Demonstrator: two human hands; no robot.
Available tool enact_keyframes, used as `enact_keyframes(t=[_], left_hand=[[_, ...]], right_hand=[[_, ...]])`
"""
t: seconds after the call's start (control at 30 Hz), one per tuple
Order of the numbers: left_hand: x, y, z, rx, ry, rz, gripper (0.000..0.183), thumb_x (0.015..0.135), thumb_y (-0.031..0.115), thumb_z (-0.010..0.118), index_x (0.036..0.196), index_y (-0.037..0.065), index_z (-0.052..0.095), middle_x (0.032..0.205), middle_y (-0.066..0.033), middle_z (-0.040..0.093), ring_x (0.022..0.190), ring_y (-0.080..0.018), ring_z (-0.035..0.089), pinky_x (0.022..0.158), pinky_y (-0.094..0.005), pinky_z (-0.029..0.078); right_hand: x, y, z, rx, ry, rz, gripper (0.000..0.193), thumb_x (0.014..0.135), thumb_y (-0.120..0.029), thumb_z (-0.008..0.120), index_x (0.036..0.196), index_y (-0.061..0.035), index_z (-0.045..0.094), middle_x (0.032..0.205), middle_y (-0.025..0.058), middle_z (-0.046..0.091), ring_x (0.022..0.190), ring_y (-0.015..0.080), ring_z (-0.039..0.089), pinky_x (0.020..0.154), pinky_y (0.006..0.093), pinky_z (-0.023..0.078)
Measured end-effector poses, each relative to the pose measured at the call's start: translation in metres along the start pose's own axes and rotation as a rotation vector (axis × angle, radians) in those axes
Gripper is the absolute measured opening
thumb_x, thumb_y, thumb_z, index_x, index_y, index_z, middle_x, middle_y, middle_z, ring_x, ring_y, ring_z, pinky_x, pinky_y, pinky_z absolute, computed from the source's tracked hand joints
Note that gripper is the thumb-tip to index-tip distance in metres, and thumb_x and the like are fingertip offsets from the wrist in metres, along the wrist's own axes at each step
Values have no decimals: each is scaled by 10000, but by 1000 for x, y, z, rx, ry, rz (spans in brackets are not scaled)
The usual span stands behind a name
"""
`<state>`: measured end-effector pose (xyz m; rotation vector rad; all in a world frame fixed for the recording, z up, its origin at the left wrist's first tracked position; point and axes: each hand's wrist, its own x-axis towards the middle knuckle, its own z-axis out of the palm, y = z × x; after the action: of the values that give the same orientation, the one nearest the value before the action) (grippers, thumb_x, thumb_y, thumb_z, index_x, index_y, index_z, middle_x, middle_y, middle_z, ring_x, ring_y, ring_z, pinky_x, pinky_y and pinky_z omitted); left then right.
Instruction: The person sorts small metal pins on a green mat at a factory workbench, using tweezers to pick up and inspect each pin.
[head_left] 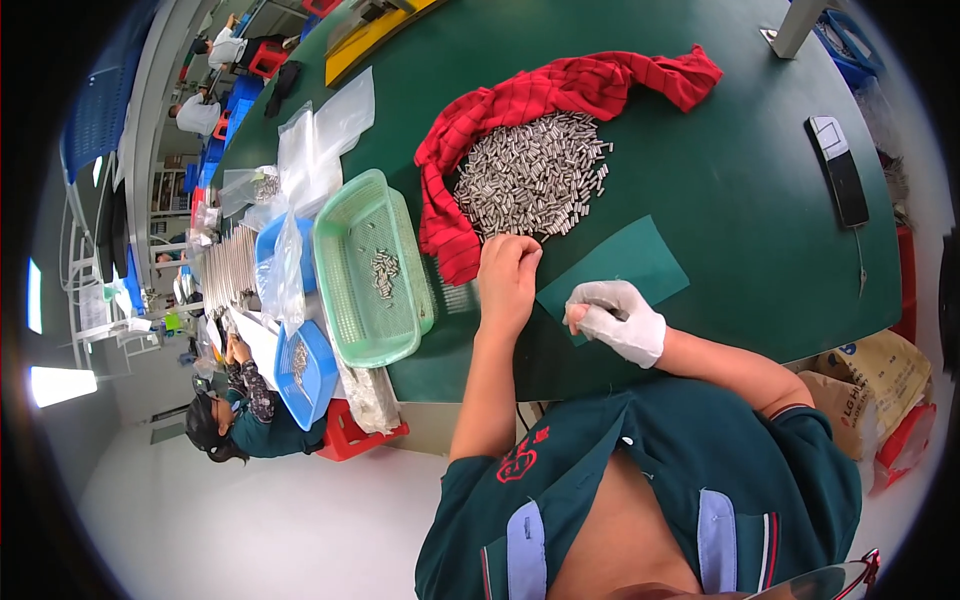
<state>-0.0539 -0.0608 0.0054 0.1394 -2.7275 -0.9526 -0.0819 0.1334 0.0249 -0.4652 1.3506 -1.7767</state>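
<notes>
A heap of small silvery metal pins [530, 175] lies on the green table [720, 120]. My bare left hand [508, 278] is at the near edge of the heap, fingers curled down and pressed together; what they hold, if anything, is hidden. My right hand [622, 322], in a white glove with the fingertips bare, is closed in a pinch over the near part of a flat green sheet [630, 262]. Whatever sits in that pinch is too small to make out. A red checked cloth [450, 190] curves around the far and left sides of the heap.
A light green plastic basket [400, 335] with some pins stands left of the heap. Beyond it are blue trays [312, 375] and clear plastic bags [320, 140]. A black phone-like device [845, 180] lies at the right. Another person [245, 410] sits at the left.
</notes>
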Motion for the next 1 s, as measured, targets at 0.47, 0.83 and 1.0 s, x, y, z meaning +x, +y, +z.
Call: enact_keyframes(t=[0.47,0.83,1.0], left_hand=[[-29,15,-9,-957,-23,-243,86,906,19,569,988,-4,579,907,-33,595,844,-93,552,777,-222,439],[-42,38,-12,46,-148,182,215,700,-38,656,897,24,596,818,-111,606,782,-284,566,708,-363,458],[-47,43,-2,20,-221,60,224,688,-14,664,887,33,574,819,-110,591,803,-305,551,733,-406,446]], right_hand=[[0,6,3,136,74,-9,314,938,-302,525,776,-37,572,696,2,551,630,66,467,583,226,389],[16,-8,-8,421,289,-140,386,961,-362,501,718,-62,508,628,1,457,554,89,391,554,245,355],[15,-18,0,371,312,-11,411,970,-377,465,704,-63,474,568,-7,359,518,113,331,654,301,405]])
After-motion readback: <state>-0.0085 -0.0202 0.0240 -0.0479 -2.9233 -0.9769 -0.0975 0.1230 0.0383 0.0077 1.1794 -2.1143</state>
